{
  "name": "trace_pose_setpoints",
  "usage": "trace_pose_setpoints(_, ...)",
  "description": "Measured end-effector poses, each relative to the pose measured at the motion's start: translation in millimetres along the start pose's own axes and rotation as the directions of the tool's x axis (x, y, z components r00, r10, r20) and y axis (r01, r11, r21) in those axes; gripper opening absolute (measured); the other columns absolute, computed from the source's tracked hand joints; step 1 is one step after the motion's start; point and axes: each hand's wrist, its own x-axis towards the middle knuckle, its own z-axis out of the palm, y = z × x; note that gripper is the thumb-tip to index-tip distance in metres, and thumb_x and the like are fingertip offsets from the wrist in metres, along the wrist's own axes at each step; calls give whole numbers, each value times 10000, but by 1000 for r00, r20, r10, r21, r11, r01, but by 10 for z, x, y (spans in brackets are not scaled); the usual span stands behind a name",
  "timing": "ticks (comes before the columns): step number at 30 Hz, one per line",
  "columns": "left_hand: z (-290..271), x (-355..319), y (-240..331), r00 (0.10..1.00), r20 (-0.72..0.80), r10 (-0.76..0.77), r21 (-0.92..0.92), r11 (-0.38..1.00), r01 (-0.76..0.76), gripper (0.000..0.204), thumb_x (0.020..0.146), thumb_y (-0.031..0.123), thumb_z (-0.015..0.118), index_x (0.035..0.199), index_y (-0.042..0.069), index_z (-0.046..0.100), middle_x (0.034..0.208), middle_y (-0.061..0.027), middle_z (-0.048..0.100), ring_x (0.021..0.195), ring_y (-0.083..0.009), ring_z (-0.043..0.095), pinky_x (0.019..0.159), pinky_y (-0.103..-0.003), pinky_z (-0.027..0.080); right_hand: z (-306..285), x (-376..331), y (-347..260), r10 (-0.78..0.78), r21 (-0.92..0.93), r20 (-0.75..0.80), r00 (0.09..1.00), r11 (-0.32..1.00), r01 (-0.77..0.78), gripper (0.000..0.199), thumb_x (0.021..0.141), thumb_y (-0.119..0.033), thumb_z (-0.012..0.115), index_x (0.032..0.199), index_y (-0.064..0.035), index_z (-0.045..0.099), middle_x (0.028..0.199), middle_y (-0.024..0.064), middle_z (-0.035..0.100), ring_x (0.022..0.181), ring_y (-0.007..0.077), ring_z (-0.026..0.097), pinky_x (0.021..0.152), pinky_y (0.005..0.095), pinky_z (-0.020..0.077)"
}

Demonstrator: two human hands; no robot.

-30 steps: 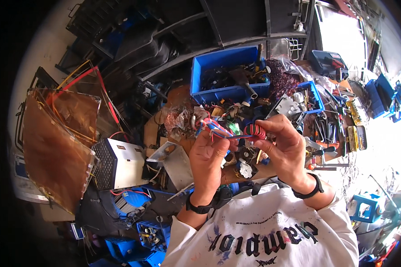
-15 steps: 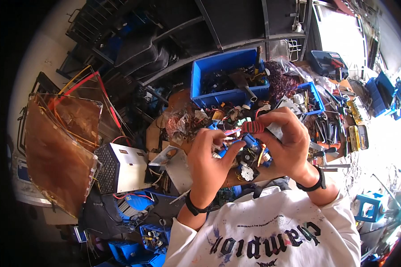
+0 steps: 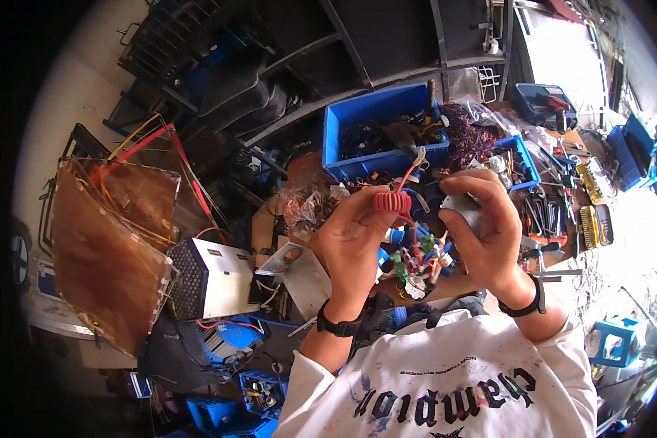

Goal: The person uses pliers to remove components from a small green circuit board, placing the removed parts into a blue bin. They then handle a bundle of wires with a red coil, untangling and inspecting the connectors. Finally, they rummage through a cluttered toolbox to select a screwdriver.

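Holding a red-wound coil (image 3: 393, 201) at its fingertips, the left hand (image 3: 352, 237) is closed on the winding, raised above the cluttered bench (image 3: 299, 175). The right hand (image 3: 489, 233), just beside it, curls around a small grey part (image 3: 461, 208); its grip is partly hidden. Since a second ago, both hands have lifted and spread slightly, so the coil now stands clear between them. Wires (image 3: 416, 255) hang beneath the coil toward a tangle of connectors below the hands. Beyond the fingers sits a blue bin (image 3: 376, 117) of parts; left of the left hand lie a perforated metal box (image 3: 212, 277) and a copper sheet (image 3: 102, 255). Tools (image 3: 555, 212) lie right of the right hand.
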Motion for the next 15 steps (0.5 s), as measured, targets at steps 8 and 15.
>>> trace_pose_setpoints(8, 59, 2, 47, 988, 92, -121, -176, 975, 136, 341, 874, 131, 659, 1167, -23, 580, 1061, -175, 652, 934, -233, 659, 797, -325, 556, 34, -78, -36, 129, 120, 134, 983, 982, -145, 449, 727, -72, 775, 1127, -1, 585, 1013, 117, 610, 920, 211, 621, 812, 320, 492)
trace_pose_setpoints(15, 38, -56, 29, 982, 186, 4, -65, 998, 8, 356, 889, 125, 645, 1189, -51, 570, 1099, -178, 643, 992, -235, 644, 883, -326, 523, 22, -53, -91, -11, 56, 121, 993, 998, 4, 471, 691, -54, 797, 1109, -14, 584, 971, 113, 597, 850, 227, 627, 738, 327, 510)
